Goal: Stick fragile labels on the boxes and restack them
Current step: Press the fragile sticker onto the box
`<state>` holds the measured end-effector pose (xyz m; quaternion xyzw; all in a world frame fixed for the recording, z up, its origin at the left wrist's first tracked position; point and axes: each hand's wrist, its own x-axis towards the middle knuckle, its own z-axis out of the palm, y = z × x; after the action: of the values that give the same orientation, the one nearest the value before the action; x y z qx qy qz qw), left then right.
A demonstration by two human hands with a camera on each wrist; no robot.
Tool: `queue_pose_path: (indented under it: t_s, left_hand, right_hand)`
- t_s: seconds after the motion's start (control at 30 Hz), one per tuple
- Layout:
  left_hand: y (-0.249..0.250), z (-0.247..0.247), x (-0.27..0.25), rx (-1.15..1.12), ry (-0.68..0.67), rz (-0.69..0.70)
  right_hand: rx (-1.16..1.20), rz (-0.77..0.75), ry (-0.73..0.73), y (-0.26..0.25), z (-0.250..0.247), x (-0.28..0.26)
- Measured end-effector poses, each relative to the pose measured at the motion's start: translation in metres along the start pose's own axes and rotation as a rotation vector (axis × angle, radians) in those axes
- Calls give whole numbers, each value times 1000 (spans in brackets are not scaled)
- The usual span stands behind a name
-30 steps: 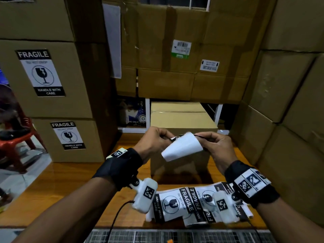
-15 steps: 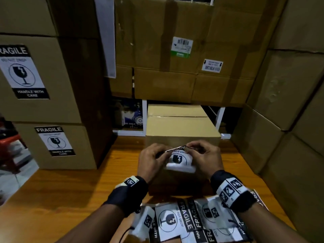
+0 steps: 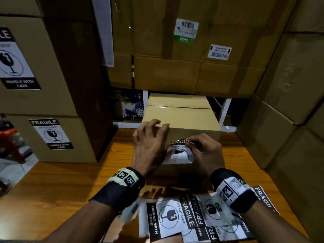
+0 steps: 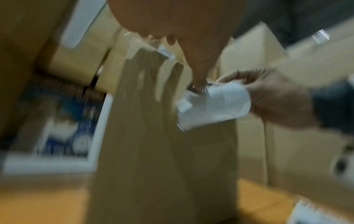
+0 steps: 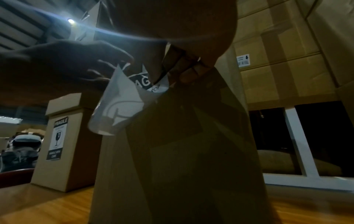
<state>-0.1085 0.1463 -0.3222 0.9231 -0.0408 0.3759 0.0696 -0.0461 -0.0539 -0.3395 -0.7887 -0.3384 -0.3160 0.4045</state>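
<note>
1. On the wooden table [image 3: 52,186], a small cardboard box [image 3: 182,118] was shown standing between stacks of larger cartons, with its near face turned toward the wearer.
2. A fragile label [image 3: 178,146] was seen at the upper part of that near face; its black header lay against or close to the cardboard, while the lower part curled away with its white backing [image 4: 214,104] only partly peeled.
3. The right hand [image 3: 205,153] was closed in a pinch on the label's top edge, thumb and fingertips together.
4. The left hand [image 3: 150,146] was spread wide over the box's top front edge, fingers splayed and relaxed; its thumb appeared to reach toward the label, though contact could not be confirmed.
5. The step in hand was judged to be the seating of the label's top edge. It would be done well if the header were set level with the box edge before any pressure was applied, and if the backing were then drawn downward while the exposed adhesive was smoothed from the centre outward, so that creases and air pockets were avoided.
6. The box was light enough in appearance to slide; bracing by the left hand was therefore judged advisable.
7. Spare labels [image 3: 175,218] were lying in an overlapping heap at the table's near edge, and labelled cartons [image 3: 52,135] were stacked at the left, where restacking presumably remained to be done.
</note>
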Motion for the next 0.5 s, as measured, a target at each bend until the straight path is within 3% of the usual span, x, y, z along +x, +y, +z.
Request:
queue_pose_path:
  t_s: [0.2,0.5]
  left_hand:
    - [-11,10,22,143,-184,160]
    - [-18,11,41,131,-140,214]
  right_hand:
    - [-118,-45,15,0,13,-2]
    - [-193,-31,18,-1,13,-1]
